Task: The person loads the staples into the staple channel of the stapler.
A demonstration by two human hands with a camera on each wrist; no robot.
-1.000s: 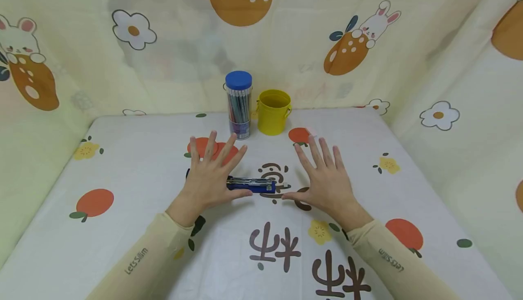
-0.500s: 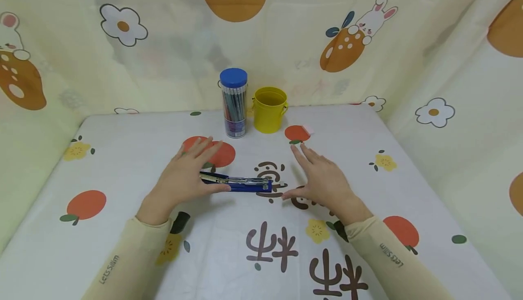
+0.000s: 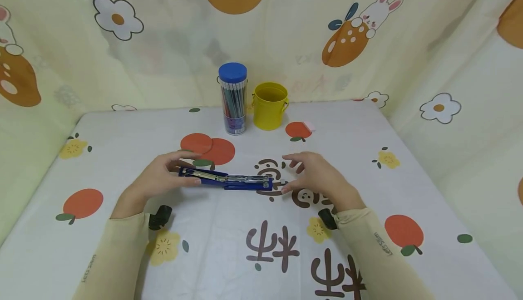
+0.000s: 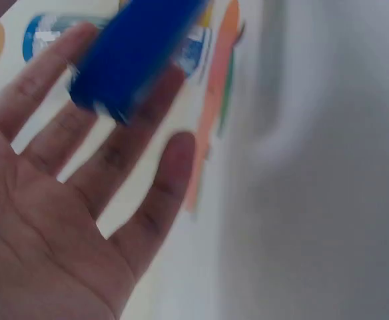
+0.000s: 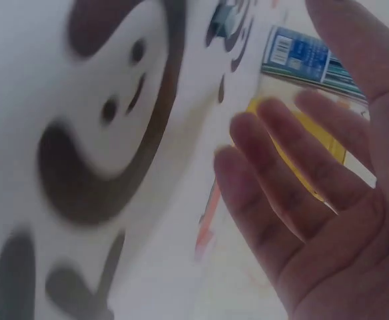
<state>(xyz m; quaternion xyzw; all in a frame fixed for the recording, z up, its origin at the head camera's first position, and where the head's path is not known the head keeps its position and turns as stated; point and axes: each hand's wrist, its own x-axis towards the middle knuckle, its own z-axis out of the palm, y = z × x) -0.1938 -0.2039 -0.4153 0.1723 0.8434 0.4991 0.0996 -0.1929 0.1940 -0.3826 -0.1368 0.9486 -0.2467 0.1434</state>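
- Cream curtains point(image 3: 175, 55) with printed figures hang behind your white, patterned bench point(image 3: 216, 227).
- On the middle of the bench is the blue stapler point(image 3: 229, 182), spread long from side to side, its metal inside facing up.
- Your left hand point(image 3: 157, 175) goes around its left end, thumb on the near side, fingers loosely bent on the far side; you show no firm pinch, and contact is hard to tell.
- Your right hand point(image 3: 316, 175) is just beside the other end, apart from it, with thumb and fingers parted.
- Compared with half a second ago, your left hand has slid outward and uncovered more of the stapler; both hands now face its ends, so it sits framed between them.
- Farther back stand a lidded pencil tub point(image 3: 234, 102) and a yellow bucket point(image 3: 267, 109).
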